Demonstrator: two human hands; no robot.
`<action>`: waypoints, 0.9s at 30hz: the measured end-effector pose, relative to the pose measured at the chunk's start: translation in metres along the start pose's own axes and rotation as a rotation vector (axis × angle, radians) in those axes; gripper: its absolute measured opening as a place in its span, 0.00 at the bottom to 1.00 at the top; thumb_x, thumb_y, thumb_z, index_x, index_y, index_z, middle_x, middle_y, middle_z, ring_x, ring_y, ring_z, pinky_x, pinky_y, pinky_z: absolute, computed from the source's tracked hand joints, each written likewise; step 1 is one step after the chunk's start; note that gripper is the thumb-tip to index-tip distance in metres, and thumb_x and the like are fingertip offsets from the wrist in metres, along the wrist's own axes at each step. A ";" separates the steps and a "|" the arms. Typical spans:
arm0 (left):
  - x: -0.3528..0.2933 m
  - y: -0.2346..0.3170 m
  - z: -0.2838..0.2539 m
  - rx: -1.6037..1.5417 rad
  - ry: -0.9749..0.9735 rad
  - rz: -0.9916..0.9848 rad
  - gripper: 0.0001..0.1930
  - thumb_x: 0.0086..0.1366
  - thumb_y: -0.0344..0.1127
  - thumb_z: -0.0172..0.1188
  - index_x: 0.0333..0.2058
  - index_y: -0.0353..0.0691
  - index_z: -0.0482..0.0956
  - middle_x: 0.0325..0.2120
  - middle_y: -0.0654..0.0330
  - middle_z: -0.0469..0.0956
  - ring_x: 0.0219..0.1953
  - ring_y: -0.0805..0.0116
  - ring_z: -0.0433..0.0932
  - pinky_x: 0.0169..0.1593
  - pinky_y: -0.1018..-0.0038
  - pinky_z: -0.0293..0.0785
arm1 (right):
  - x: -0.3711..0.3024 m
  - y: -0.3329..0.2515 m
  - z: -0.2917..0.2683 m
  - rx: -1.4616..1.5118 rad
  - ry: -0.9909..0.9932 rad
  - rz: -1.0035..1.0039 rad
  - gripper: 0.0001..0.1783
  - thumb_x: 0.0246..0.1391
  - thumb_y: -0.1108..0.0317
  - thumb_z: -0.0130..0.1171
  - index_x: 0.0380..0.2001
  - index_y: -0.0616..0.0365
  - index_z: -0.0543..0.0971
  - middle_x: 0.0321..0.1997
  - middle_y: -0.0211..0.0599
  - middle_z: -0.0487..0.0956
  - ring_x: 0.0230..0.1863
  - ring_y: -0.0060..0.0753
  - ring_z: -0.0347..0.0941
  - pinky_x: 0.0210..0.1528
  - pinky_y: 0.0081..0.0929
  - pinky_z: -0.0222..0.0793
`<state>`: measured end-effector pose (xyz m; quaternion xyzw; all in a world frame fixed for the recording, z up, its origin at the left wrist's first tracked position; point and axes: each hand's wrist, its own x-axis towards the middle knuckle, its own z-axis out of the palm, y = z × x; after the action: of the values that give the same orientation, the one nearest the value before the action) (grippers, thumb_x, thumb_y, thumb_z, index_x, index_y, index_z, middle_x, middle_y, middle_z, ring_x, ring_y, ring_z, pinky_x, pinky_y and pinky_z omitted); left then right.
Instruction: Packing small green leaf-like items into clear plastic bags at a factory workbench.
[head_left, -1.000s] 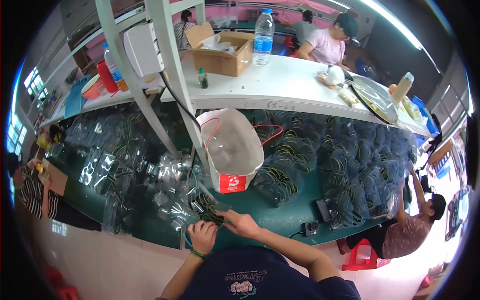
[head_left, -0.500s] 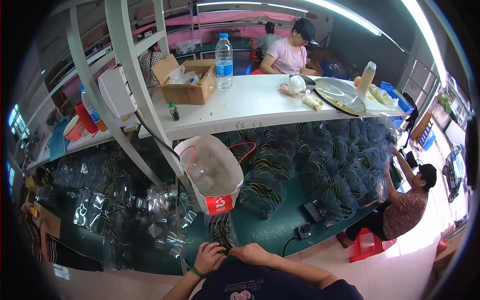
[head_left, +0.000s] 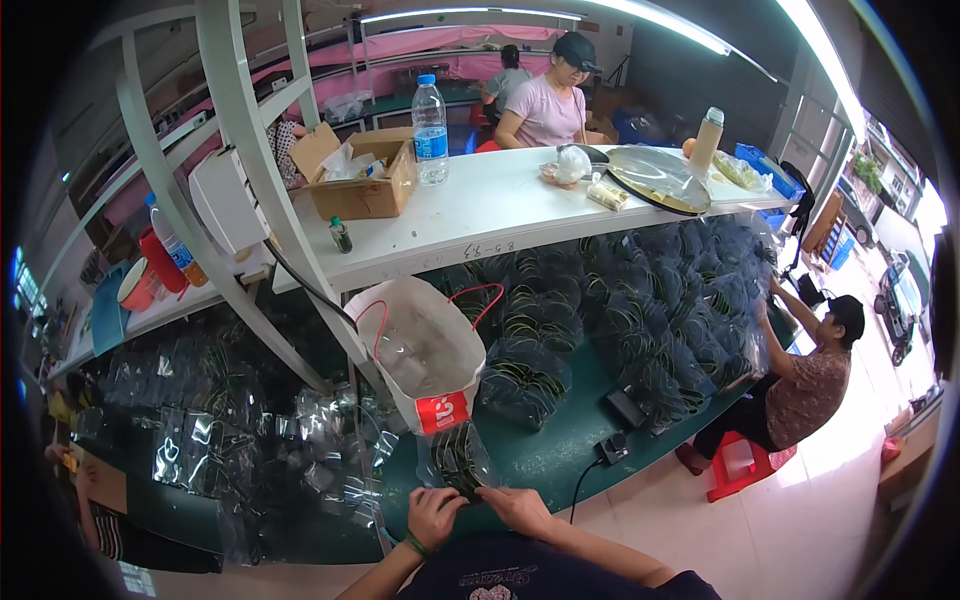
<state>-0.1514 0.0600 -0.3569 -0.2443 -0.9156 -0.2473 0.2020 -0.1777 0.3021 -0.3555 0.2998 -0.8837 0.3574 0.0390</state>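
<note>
At the table's near edge, a clear plastic bag (head_left: 457, 458) with dark, curved, yellow-edged pieces lies between my hands and the paper bag. My left hand (head_left: 434, 515), a green band at its wrist, closes on the bag's near end. The fingertips of my right hand (head_left: 515, 508) pinch the same end a little to the right. Just beyond stands an open white paper bag (head_left: 425, 340) with red handles, holding crumpled clear plastic. Several similar filled plastic bags (head_left: 525, 380) are heaped to its right.
A black box (head_left: 626, 408) and a small cabled device (head_left: 612, 450) lie on the green table (head_left: 545, 465). Shiny plastic packets (head_left: 320, 440) spread left, past a white post. Above, a white shelf (head_left: 480, 215) carries a carton (head_left: 375, 185) and a water bottle (head_left: 430, 130). A co-worker (head_left: 805, 345) sits at right.
My hands have moved slightly right, and the right fingers have come onto the plastic bag's near end. The bag lies more spread out. The whole view has shifted a little.
</note>
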 end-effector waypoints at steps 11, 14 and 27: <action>-0.010 0.001 0.011 0.166 -0.009 0.149 0.21 0.63 0.37 0.68 0.56 0.50 0.87 0.52 0.71 0.83 0.49 0.72 0.80 0.57 0.63 0.66 | -0.009 0.016 -0.008 -0.245 -0.045 -0.148 0.29 0.58 0.71 0.60 0.65 0.53 0.77 0.58 0.36 0.78 0.43 0.38 0.86 0.31 0.33 0.84; -0.019 -0.003 0.017 0.171 0.012 0.077 0.19 0.67 0.43 0.68 0.56 0.49 0.86 0.53 0.69 0.83 0.50 0.68 0.80 0.56 0.62 0.67 | -0.012 0.027 0.008 -0.288 -0.049 -0.189 0.31 0.59 0.68 0.60 0.67 0.53 0.75 0.61 0.36 0.76 0.44 0.34 0.84 0.32 0.33 0.85; 0.005 -0.001 0.020 0.102 0.042 0.256 0.21 0.69 0.46 0.68 0.57 0.44 0.87 0.52 0.59 0.83 0.49 0.57 0.82 0.53 0.58 0.74 | -0.036 -0.002 -0.125 -0.368 -0.091 -0.289 0.36 0.64 0.71 0.54 0.76 0.58 0.64 0.78 0.55 0.66 0.60 0.47 0.81 0.52 0.38 0.86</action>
<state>-0.1607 0.0723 -0.3704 -0.3434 -0.8839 -0.1779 0.2632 -0.1654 0.4006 -0.2717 0.4269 -0.8826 0.1674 0.1040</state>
